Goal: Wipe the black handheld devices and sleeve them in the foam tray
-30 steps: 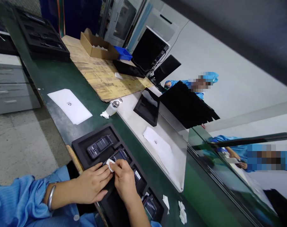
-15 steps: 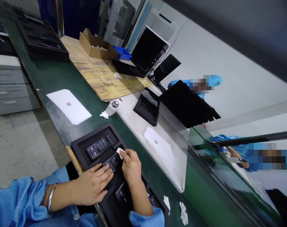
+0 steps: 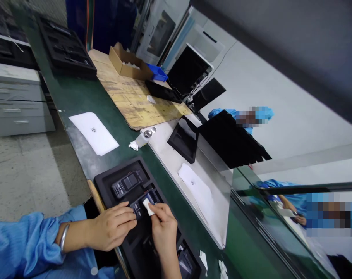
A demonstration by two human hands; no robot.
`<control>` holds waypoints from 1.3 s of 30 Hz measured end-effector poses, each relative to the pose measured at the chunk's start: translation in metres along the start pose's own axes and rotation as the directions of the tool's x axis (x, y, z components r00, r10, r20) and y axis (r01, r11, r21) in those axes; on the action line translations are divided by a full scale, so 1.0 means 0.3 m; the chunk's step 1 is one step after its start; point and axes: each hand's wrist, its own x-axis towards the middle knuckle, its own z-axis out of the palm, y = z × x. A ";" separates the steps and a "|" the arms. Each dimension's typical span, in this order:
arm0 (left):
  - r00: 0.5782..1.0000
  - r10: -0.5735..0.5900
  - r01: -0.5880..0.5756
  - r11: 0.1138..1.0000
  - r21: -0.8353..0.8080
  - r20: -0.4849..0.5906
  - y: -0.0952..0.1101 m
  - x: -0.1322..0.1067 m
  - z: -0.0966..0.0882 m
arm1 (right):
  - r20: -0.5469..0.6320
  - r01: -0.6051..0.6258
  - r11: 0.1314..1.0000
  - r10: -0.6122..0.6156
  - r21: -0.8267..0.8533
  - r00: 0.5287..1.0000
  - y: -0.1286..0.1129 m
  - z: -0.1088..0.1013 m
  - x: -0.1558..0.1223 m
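A black foam tray (image 3: 106, 182) lies on the green bench in front of me, with handheld radio devices in its slots. One device (image 3: 126, 183) sits in the far slot, untouched. My left hand (image 3: 110, 228) presses down on the near end of a second device (image 3: 141, 203) in the slot beside it. My right hand (image 3: 164, 228) pinches a small white wipe (image 3: 148, 206) against that device's screen. More devices lie in nearer slots, partly hidden by my right forearm.
A white sheet (image 3: 93, 132) lies on the green mat at the left. Crumpled wipes (image 3: 133, 145) and a small bottle (image 3: 143, 136) sit beyond the tray. Stacked black trays (image 3: 66, 48), a cardboard box (image 3: 128, 64) and monitors (image 3: 188, 70) stand further off. Co-workers in blue sit behind a partition.
My right hand drew the wipe back along the second device towards me. The camera tilted, so everything sits slightly lower and to the right. My left hand stayed on the device.
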 end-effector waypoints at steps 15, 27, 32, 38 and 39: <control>0.989 -0.142 0.146 0.975 0.166 -0.041 -0.142 -0.086 -0.035 | 0.125 0.165 0.966 -0.142 -0.200 0.982 -0.065 0.262 0.186; 0.987 -0.147 0.156 0.974 0.162 -0.067 -0.143 -0.066 -0.059 | 0.125 0.191 0.927 -0.158 -0.324 0.980 -0.110 0.290 0.275; 0.989 -0.138 0.146 0.975 0.166 -0.061 -0.143 -0.063 -0.064 | 0.131 0.230 0.920 -0.198 -0.317 0.971 -0.105 0.278 0.279; 0.990 -0.136 0.139 0.975 0.174 -0.031 -0.142 -0.060 -0.074 | 0.140 0.261 0.922 -0.229 -0.286 0.963 -0.084 0.239 0.239; 0.991 -0.130 0.134 0.975 0.179 -0.036 -0.142 -0.060 -0.074 | 0.101 0.235 0.924 -0.215 -0.301 0.972 -0.082 0.234 0.230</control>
